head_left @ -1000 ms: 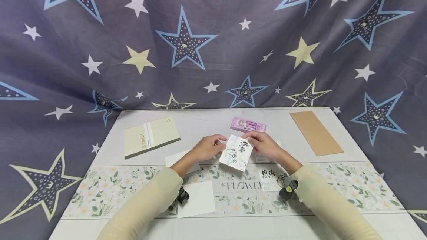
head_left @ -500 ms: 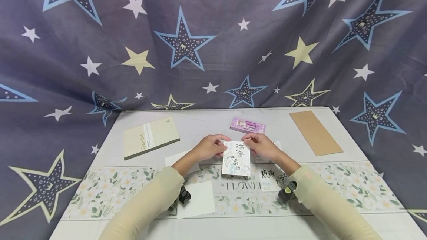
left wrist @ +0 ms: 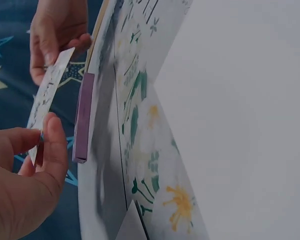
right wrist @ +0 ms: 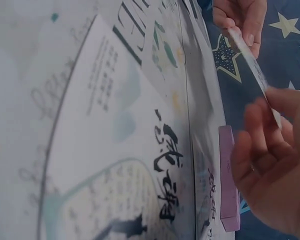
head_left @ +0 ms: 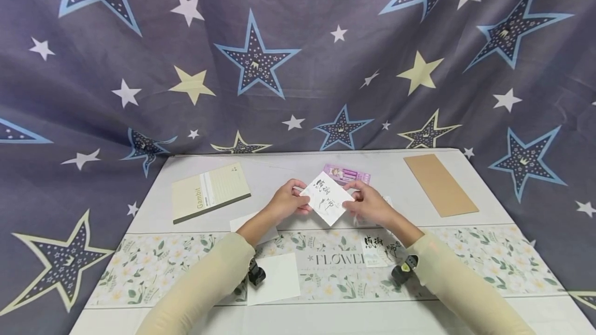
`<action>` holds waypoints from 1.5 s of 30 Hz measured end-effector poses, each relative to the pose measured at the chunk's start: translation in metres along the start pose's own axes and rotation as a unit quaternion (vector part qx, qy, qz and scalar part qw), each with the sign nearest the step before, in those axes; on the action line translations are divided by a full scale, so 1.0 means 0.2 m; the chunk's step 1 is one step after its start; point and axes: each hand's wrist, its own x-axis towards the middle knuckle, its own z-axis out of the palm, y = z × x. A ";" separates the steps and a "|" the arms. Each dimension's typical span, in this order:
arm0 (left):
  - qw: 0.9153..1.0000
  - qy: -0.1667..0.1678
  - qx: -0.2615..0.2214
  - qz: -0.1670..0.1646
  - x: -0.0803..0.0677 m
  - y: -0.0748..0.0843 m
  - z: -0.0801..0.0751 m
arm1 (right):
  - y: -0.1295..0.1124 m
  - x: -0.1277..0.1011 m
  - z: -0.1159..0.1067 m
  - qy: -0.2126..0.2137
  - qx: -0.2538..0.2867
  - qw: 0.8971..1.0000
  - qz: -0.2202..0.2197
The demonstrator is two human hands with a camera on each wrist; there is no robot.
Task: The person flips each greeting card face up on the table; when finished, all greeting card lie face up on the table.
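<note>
A white greeting card (head_left: pixel 328 201) with black brush-written characters is held up above the table, its corners turned diagonally in the head view. My left hand (head_left: pixel 289 199) pinches its left corner between thumb and fingers; in the left wrist view the card (left wrist: pixel 51 95) appears nearly edge-on. On the opposite corner, my right hand (head_left: pixel 365 202) pinches with thumb and fingers. Below my right wrist a similar card (head_left: pixel 374 252) lies on the table, and another printed card (head_left: pixel 372 219) lies partly hidden under the right hand.
Two blank white sheets, a near one (head_left: pixel 276 279) and a farther one (head_left: pixel 247 221), lie under the left forearm. A Gambit notebook (head_left: pixel 211 192) sits back left. A purple pen box (head_left: pixel 348 174) stands behind the hands, and a brown kraft envelope (head_left: pixel 440 185) lies back right.
The card was tilted, then straightened upright, and is now rotated to a diamond and raised slightly. Both hands shifted from its upper edge to opposite side corners.
</note>
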 end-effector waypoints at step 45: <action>0.923 -0.032 0.382 0.031 -0.05 -0.07 0.04 | 0.07 0.17 0.00 -0.063 -0.246 0.967 -0.033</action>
